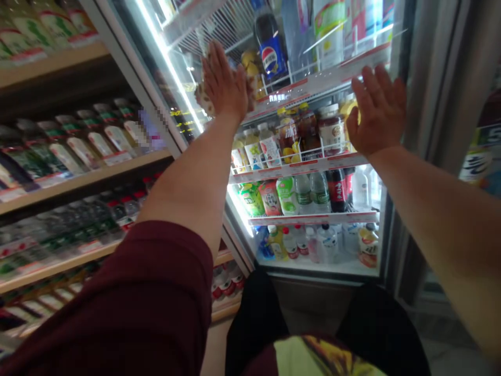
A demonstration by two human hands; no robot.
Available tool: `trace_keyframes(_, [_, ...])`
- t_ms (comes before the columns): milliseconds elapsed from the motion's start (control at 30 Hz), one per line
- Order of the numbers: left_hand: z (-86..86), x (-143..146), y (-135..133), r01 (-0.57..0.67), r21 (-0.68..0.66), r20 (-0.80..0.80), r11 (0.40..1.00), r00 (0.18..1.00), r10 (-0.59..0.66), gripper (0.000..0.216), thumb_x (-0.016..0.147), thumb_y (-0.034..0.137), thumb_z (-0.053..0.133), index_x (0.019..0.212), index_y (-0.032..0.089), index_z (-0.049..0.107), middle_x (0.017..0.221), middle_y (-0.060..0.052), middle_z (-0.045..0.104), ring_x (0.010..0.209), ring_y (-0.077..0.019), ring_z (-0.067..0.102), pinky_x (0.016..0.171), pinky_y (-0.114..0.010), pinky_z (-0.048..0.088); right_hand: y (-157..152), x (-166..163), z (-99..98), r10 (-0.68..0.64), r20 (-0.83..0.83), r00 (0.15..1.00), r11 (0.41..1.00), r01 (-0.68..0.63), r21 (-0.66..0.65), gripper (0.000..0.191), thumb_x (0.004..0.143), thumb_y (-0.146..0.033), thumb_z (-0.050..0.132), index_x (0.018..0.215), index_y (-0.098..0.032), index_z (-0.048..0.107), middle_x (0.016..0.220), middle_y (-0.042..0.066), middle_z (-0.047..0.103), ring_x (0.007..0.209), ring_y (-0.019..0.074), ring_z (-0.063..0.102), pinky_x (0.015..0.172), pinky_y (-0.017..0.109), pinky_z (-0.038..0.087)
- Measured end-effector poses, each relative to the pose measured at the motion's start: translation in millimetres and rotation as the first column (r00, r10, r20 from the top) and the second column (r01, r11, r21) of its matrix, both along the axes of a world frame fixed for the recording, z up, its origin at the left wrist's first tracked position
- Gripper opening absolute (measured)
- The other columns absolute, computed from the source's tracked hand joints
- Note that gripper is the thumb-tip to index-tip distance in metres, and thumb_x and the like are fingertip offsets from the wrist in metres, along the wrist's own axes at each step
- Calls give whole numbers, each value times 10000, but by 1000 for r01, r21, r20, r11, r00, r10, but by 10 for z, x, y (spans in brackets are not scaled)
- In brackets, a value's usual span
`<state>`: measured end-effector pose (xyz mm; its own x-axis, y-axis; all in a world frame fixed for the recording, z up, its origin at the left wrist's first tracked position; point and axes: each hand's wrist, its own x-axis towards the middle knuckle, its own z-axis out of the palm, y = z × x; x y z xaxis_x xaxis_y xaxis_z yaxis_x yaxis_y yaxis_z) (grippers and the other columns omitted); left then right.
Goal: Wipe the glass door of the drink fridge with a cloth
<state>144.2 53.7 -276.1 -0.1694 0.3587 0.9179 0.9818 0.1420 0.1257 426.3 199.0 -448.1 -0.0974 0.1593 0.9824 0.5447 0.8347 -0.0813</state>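
My left hand [224, 81] lies with its fingers stretched over a pale cloth with brown spots [203, 99], pressing it against the glass door of a lit drinks fridge. Most of the cloth is hidden under the palm. On the right side of the same glass, my right hand [378, 112] rests flat with fingers spread and nothing in it. Behind the glass, between the two hands, stands a dark cola bottle with a blue label [271, 52]. Just left of my right hand, also inside, is a jar-like bottle [332, 128].
Rows of bottles fill the fridge's lower shelves [309, 219]. Left of the fridge, wooden shelving [84, 162] holds many more bottles. A grey door frame [422, 156] runs along the right. My dark-trousered legs [254, 318] are close to the fridge base.
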Motion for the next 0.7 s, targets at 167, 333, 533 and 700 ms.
trace_keyframes(167, [13, 146, 157, -89, 43, -81, 995, 992, 93, 744, 1111, 447, 489, 1712, 174, 147, 1808, 83, 115, 1667, -184, -73, 1408, -480, -113, -47, 2, 3, -1, -15, 1000, 1000, 1, -1, 608, 1033, -294, 401, 1632, -202, 462, 1734, 66, 350, 1651, 266, 251, 1356, 617, 203])
trace_keyframes(333, [-56, 286, 266, -24, -8, -212, 1000, 977, 21, 715, 1098, 477, 497, 1706, 267, 185, 1785, 167, 155, 1662, -153, -57, 1417, -479, -37, -37, 4, -2, 5, -10, 1000, 1000, -5, 4, 620, 1024, -279, 415, 1639, -211, 449, 1741, 74, 348, 1655, 281, 240, 1354, 638, 192])
trace_keyframes(533, [-326, 883, 460, -87, -186, -458, 979, 889, -8, 726, 1106, 505, 485, 1728, 249, 212, 1803, 88, 140, 1661, -57, -127, 1372, -385, -91, 2, 8, -3, 15, -3, 1000, 1000, -15, 3, 650, 1000, -249, 432, 1649, -213, 430, 1746, 82, 345, 1658, 299, 226, 1351, 658, 181])
trace_keyframes(700, [-533, 1335, 568, -85, -276, -652, 957, 748, -121, 719, 1119, 617, 326, 1729, 242, 261, 1779, 69, 182, 1577, -17, -218, 1338, -332, -80, -21, 15, 3, 18, -2, 1000, 1000, -18, 6, 633, 1012, -259, 428, 1643, -208, 442, 1741, 79, 340, 1655, 289, 237, 1352, 653, 189])
